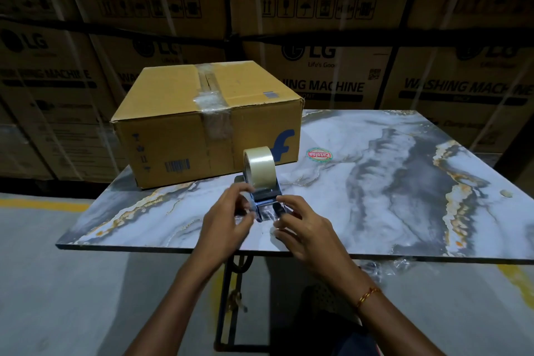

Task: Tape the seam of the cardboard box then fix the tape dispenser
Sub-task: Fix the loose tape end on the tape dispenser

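A closed cardboard box [185, 113] stands at the table's far left, clear tape running along its top seam and down its front face. In front of it a tape dispenser [267, 196] rests on the table with a roll of clear tape [259, 166] standing up in it. My left hand [228, 211] pinches the dispenser's near left side. On the near right side, the fingers of my right hand [300, 225] are closed on the loose clear tape end at the dispenser's front. The cutter end is partly hidden by my fingers.
The marble-patterned table [404, 182] carries a round red-and-green sticker [319, 155] right of the box and a small pale scrap [506, 193] near its right edge. Crumpled clear plastic [390, 266] hangs below the near edge. Stacked washing-machine cartons [332, 52] fill the background.
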A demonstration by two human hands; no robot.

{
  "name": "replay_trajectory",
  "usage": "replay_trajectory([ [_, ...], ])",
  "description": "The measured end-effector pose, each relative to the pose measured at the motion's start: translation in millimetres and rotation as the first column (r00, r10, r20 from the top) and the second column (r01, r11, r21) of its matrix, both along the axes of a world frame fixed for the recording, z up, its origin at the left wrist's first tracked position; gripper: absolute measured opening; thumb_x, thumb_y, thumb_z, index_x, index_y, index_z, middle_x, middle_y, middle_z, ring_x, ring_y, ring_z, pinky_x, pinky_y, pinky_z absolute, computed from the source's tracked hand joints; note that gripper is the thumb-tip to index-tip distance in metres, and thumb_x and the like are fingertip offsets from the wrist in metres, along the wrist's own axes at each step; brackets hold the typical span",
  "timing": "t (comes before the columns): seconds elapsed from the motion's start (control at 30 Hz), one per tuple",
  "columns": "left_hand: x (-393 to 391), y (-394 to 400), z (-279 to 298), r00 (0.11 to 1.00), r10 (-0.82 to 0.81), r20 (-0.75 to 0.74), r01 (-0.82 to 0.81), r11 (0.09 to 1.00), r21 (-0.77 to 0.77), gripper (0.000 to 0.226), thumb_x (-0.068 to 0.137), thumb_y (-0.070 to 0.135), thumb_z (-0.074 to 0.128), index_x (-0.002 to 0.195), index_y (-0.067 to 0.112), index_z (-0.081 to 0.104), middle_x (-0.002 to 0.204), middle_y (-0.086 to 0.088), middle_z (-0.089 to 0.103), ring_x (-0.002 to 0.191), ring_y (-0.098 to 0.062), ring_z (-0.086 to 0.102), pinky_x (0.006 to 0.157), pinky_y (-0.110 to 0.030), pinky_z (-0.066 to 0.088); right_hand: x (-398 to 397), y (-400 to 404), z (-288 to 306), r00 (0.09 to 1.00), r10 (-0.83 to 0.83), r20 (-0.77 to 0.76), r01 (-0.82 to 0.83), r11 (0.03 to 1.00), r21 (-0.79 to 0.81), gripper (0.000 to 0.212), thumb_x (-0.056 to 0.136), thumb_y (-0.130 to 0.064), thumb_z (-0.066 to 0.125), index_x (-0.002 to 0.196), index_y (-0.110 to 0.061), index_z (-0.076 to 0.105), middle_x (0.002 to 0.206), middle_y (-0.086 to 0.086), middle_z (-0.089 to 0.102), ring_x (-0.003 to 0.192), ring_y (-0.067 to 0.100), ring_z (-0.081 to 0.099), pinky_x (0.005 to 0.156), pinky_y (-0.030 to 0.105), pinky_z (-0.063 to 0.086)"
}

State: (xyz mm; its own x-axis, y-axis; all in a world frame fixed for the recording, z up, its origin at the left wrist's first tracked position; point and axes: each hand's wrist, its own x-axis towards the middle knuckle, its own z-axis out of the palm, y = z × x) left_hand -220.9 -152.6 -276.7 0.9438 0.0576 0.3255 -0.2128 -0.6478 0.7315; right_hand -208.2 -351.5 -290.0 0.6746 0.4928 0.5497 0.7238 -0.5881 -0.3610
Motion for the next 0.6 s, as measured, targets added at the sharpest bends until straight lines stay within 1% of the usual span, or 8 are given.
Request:
replay_trajectory([
  [0.07,-11.9,-1.6,-5.5,0.994,-0.1,0.037,0.094,0.987,0.128,0.028,0.088,0.02,0.066,0.111,0.033,0.06,0.089,0.016,0.063,0.09,-0.01,0.056,0.072,-0.026,0.046,1.2,-0.4,-1.8,1.0,0.007,-0.005,-0.007,1.0,0.005,0.013,0.093,-0.024,0.069,0.086,-0.015,0.063,0.144,0.001,0.048,0.107,0.018,0.068,0.079,0.021,0.049],
  [0.13,-16.5,-3.3,-8.8,0.989,-0.131,0.072,0.113,0.97,0.213,0.02,0.087,0.027,0.063,0.105,0.033,0.063,0.087,0.02,0.061,0.091,-0.01,0.052,0.073,-0.031,0.045,1.9,-1.1,-3.2,1.0,0.013,-0.012,-0.013,1.0,0.016,0.012,0.092,-0.025,0.07,0.086,-0.016,0.064,0.144,0.001,0.049,0.108,0.017,0.068,0.08,0.017,0.046],
  [0.3,-14.8,-6.6,-13.2,0.995,-0.064,0.082,0.046,0.977,0.207,0.007,0.087,0.039,0.062,0.089,0.033,0.065,0.084,0.015,0.062,0.09,-0.009,0.052,0.071,-0.035,0.048,-0.5,-0.1,-0.5,1.0,0.006,-0.017,-0.005,0.998,0.057,0.013,0.092,-0.031,0.068,0.089,-0.018,0.069,0.135,-0.002,0.056,0.106,0.012,0.067,0.08,0.024,0.053],
  [0.37,-13.8,-7.8,-12.1,0.997,-0.04,0.067,0.026,0.98,0.197,0.007,0.089,0.039,0.064,0.087,0.032,0.066,0.085,0.015,0.063,0.091,-0.007,0.052,0.07,-0.033,0.047,-1.0,-1.3,4.0,0.996,0.016,-0.093,-0.004,0.992,0.122,0.019,0.091,-0.038,0.066,0.093,-0.022,0.076,0.125,-0.007,0.063,0.105,0.006,0.065,0.082,0.028,0.055],
  [0.47,-12.8,-7.8,-6.8,0.999,-0.042,0.011,0.04,0.991,0.124,0.004,0.087,0.036,0.07,0.084,0.034,0.068,0.085,0.018,0.065,0.093,-0.004,0.052,0.069,-0.03,0.041,3.9,-5.1,14.3,0.914,0.117,-0.388,0.012,0.949,0.316,0.022,0.092,-0.037,0.066,0.095,-0.022,0.082,0.115,-0.008,0.069,0.104,0.005,0.067,0.081,0.025,0.054],
  [0.5,-13.0,-6.6,-4.8,0.998,-0.058,-0.022,0.059,0.996,0.074,0.005,0.085,0.034,0.071,0.082,0.035,0.068,0.086,0.018,0.066,0.094,-0.003,0.052,0.069,-0.03,0.04,5.8,-7.3,19.4,0.852,0.182,-0.492,0.072,0.888,0.454,0.024,0.093,-0.035,0.065,0.095,-0.017,0.081,0.113,-0.003,0.072,0.103,0.009,0.069,0.079,0.027,0.055],
  [0.53,-13.1,-4.8,-3.7,0.996,-0.074,-0.053,0.075,0.997,0.025,0.009,0.084,0.033,0.071,0.079,0.038,0.066,0.087,0.017,0.067,0.094,-0.001,0.053,0.071,-0.03,0.041,8.2,-10.4,23.5,0.781,0.273,-0.562,0.179,0.765,0.619,0.026,0.095,-0.032,0.063,0.097,-0.012,0.079,0.111,0.004,0.074,0.104,0.016,0.071,0.079,0.029,0.057],
  [0.6,-14.1,-1.9,-2.6,0.99,-0.095,-0.1,0.09,0.995,-0.046,0.009,0.082,0.035,0.07,0.076,0.04,0.064,0.089,0.014,0.068,0.096,0.001,0.055,0.075,-0.032,0.045,10.7,-19.5,27.8,0.676,0.452,-0.582,0.411,0.425,0.807,0.023,0.099,-0.021,0.058,0.1,-0.004,0.074,0.104,0.014,0.074,0.104,0.027,0.07,0.075,0.031,0.061],
])
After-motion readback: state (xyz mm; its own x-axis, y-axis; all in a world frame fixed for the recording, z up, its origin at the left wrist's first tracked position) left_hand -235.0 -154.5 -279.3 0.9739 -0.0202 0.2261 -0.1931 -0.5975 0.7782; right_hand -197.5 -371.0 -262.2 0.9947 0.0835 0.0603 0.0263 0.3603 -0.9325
